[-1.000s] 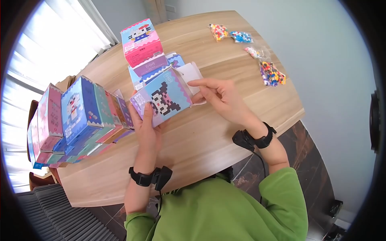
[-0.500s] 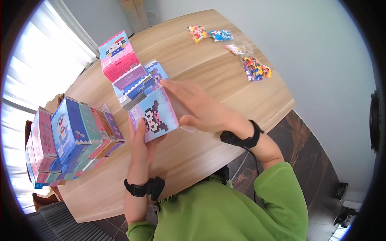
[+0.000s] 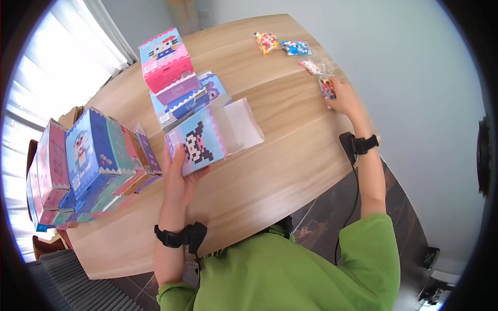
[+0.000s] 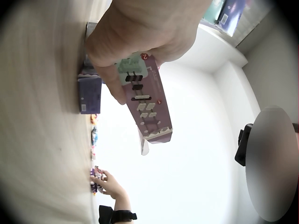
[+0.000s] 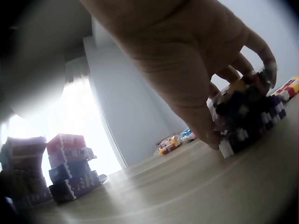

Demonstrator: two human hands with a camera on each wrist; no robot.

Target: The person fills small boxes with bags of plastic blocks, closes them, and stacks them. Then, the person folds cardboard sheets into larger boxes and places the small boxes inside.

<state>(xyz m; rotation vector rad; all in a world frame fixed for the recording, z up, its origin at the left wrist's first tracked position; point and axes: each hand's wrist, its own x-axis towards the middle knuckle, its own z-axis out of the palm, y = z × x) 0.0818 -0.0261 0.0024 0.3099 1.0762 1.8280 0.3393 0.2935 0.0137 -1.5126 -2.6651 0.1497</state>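
The left hand (image 3: 179, 173) grips an opened box (image 3: 196, 142) with a black and white pixel figure on its face; the white flap (image 3: 244, 124) stands out to the right. In the left wrist view the box's purple side (image 4: 147, 102) shows below the fingers. At the table's right edge the right hand (image 3: 346, 99) has its fingers curled round a bag of multicoloured bricks (image 3: 328, 89). The right wrist view shows thumb and fingers on both sides of that bag (image 5: 247, 109), which rests on the table.
Stacked boxes (image 3: 168, 62) stand behind the held box, and a larger group of boxes (image 3: 93, 150) is at the left. More small bags (image 3: 267, 43), one with blue bricks (image 3: 296, 48) and one with pale bricks (image 3: 311, 67), lie at the back right of the table.
The right hand has left the open end of the box and moved right to the multicoloured bag, which it now grips. The left hand still holds the box.
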